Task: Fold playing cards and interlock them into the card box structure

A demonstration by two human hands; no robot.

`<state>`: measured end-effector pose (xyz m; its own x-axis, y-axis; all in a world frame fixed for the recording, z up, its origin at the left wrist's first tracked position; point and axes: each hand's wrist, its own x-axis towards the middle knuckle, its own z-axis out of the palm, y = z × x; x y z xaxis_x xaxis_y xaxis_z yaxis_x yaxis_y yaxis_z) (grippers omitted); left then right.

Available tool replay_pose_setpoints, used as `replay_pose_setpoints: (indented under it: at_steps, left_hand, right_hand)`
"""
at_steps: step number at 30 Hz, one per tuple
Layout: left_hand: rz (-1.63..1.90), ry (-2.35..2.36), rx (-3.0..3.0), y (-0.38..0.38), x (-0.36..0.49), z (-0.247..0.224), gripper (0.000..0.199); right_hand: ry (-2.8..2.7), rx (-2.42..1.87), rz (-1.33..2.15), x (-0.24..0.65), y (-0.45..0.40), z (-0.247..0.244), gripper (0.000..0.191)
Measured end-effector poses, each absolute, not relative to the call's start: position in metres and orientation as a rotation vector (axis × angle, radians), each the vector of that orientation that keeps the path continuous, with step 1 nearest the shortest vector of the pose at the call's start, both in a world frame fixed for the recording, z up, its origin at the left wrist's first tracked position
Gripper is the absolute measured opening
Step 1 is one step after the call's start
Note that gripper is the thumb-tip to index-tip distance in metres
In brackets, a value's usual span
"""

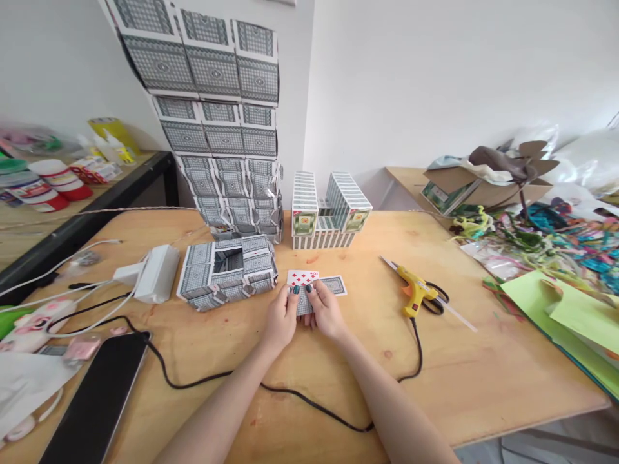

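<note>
Both hands meet over the middle of the table around one playing card (304, 301), its grey patterned back facing up. My left hand (283, 312) grips its left side, thumb on top. On the right side, my right hand (327, 310) pinches the same card. Just beyond lies a face-up diamond card (300, 277), partly covered by the thumbs. Another card (336, 285) rests back-up to the right. Left of my hands sits a low block built of cards (198, 277) with a square opening. Behind it rises a tall stack of card-built boxes (236, 135).
Card packs (329, 240) stand stacked at the back. A yellow glue gun (414, 290) lies at right against black-handled scissors (438, 299), its cord (309, 401) crossing the table in front. At left are a white power adapter (157, 274) and a black phone-like slab (101, 393).
</note>
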<state>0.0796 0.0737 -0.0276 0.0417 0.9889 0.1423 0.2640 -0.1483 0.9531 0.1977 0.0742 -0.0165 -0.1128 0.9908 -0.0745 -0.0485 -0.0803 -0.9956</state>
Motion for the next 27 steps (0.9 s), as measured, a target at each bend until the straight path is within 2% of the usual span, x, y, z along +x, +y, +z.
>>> replay_pose_setpoints:
  at_steps: [5, 11, 14, 17, 20, 24, 27]
  left_hand:
    - [1.212, 1.5, 1.629, 0.068, 0.078, -0.02, 0.03]
    - [1.323, 1.499, 1.732, 0.065, 0.073, -0.004, 0.032]
    - [1.371, 1.709, 1.692, 0.074, 0.053, 0.014, 0.027]
    - [1.508, 2.025, 1.724, 0.092, 0.017, 0.04, 0.024]
    - [1.483, 2.303, 1.843, 0.114, -0.02, 0.06, 0.022]
    - [1.157, 2.414, 1.787, 0.135, -0.044, 0.066, 0.021]
    - [0.906, 2.43, 1.689, 0.139, -0.046, 0.063, 0.022]
  right_hand:
    - [-1.297, -1.213, 1.098, 0.192, 0.073, -0.014, 0.038]
    - [-1.228, -1.167, 1.429, 0.2, 0.075, -0.009, 0.044]
    - [-1.213, -1.192, 1.415, 0.21, 0.081, -0.012, 0.046]
    - [-1.249, -1.33, 1.172, 0.222, 0.089, -0.016, 0.042]
    - [-1.374, -1.51, 0.768, 0.234, 0.095, -0.021, 0.035]
    - [-1.523, -1.692, 0.288, 0.248, 0.1, -0.026, 0.022]
    - [-1.633, -1.755, 0.228, 0.257, 0.103, -0.03, 0.029]
